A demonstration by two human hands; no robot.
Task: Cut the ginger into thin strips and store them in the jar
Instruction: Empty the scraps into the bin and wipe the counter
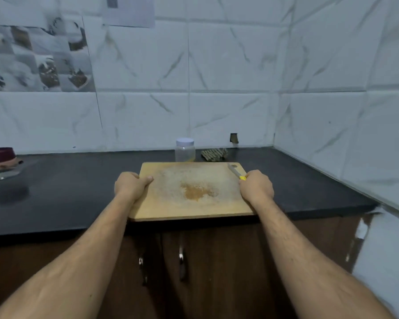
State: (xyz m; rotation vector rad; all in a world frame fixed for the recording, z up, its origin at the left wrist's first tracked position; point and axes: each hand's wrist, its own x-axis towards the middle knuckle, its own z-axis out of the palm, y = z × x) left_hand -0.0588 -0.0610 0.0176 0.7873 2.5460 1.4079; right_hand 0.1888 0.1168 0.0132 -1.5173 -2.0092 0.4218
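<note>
Here the left hand [130, 184] grips the left edge of the cutting board [171, 203], thumb on top, fingers curled underneath. Between the 2 hands the board carries only an orange stain [197, 192]; no ginger pieces show on it. Beyond the fingers, the lidded jar [185, 150] stands just behind the board, yellowish at its base, possibly the strips. The right hand [256, 187] holds the right edge together with a knife [236, 172]. That doubled grip could slip, dropping the knife off the tabletop [78, 192].
</note>
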